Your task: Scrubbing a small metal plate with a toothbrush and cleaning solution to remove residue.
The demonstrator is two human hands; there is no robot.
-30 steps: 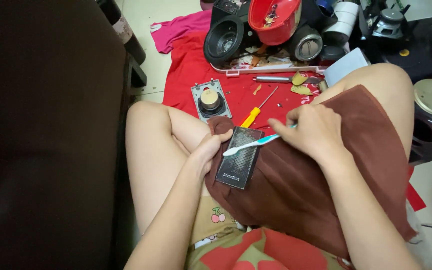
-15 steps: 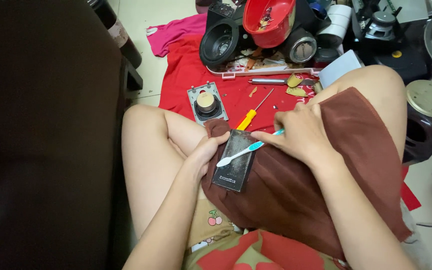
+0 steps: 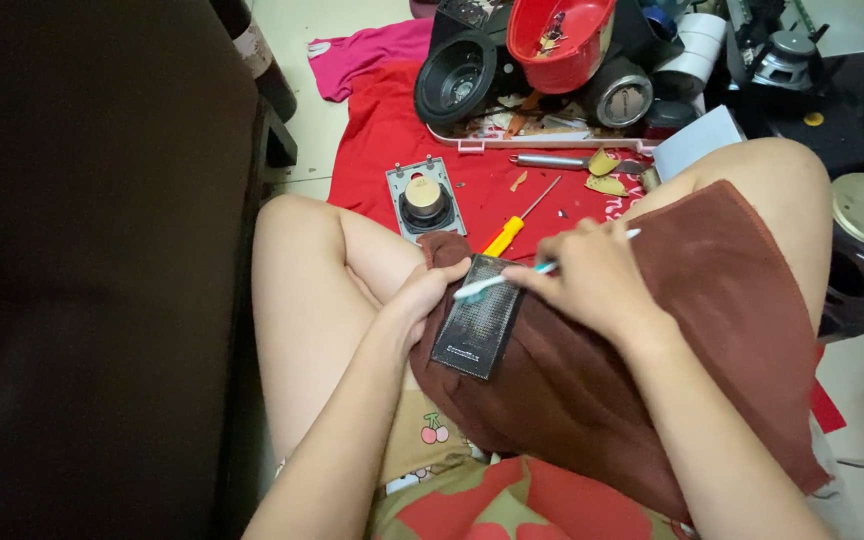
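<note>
A flat black rectangular grille panel (image 3: 479,320) lies on a brown cloth (image 3: 652,370) draped over my right thigh. My left hand (image 3: 420,298) presses on the panel's left edge, holding it in place. My right hand (image 3: 592,275) grips a toothbrush (image 3: 497,282) with a white and blue handle; its head rests on the top of the panel.
A red cloth (image 3: 392,140) covers the floor ahead, with a small speaker driver on a grey plate (image 3: 424,200), a yellow-handled screwdriver (image 3: 512,228), a silver tool (image 3: 552,160), a red bowl (image 3: 560,35), black speaker parts (image 3: 457,75) and a white box (image 3: 697,140). Dark furniture (image 3: 82,270) rises at my left.
The view has shifted a little. My right hand has pushed the toothbrush head from the panel's left side up across its top edge. My left hand stays on the panel.
</note>
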